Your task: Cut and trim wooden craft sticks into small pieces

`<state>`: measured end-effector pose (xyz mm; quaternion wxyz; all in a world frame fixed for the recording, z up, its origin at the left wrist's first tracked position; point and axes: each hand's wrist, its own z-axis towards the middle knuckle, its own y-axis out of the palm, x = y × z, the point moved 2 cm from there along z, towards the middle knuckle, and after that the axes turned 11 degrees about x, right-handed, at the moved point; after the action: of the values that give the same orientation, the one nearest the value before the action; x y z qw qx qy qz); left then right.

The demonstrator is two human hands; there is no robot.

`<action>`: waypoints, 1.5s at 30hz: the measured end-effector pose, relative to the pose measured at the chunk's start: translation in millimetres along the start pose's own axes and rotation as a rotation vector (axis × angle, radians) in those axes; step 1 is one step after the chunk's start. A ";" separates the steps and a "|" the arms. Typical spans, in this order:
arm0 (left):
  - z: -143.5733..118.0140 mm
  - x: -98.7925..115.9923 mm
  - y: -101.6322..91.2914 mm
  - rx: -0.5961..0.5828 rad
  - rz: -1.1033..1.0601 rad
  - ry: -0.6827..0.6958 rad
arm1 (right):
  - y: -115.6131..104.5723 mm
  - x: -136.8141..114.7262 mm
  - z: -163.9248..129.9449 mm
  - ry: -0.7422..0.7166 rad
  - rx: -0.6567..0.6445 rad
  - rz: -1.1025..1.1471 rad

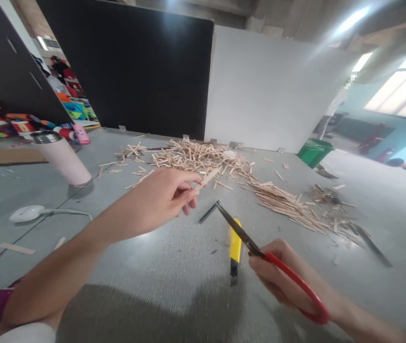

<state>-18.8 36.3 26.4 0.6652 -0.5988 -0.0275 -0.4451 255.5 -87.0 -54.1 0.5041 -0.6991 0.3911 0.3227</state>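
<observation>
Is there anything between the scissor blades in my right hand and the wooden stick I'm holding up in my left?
Nothing visible. The scissors in the right hand point up toward the wooden stick pinched in the left hand, with only open air between them. The yellow utility knife lies on the table below the blades, not in their path.

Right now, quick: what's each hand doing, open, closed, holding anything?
Left hand: closed, pinching a wooden stick in its fingertips.
Right hand: closed on the red-handled scissors, blades pointing toward the stick.
</observation>
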 end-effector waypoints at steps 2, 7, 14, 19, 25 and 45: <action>-5.6 6.4 1.3 -0.038 -0.204 -0.007 | 1.1 3.6 -2.6 -0.007 0.000 0.139; -17.4 20.0 4.7 -0.083 -0.360 -0.087 | 2.9 0.3 -11.6 -0.152 -0.103 0.355; -18.4 24.8 5.3 -0.124 -0.393 -0.081 | 3.2 7.2 -15.9 -0.109 -0.233 0.402; -19.0 26.6 6.2 -0.145 -0.353 -0.054 | 1.2 9.0 -13.7 -0.082 -0.259 0.379; -18.6 24.5 3.4 -0.127 -0.316 -0.040 | -0.2 0.3 -9.7 -0.086 -0.274 0.316; -12.4 13.5 3.7 -0.116 0.015 0.135 | 1.7 -4.8 5.3 -0.057 -0.294 0.247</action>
<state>-14.4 18.1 27.8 0.6331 -0.6051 0.0476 -0.4804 251.4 -81.2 -52.3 0.3639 -0.7024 0.4084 0.4555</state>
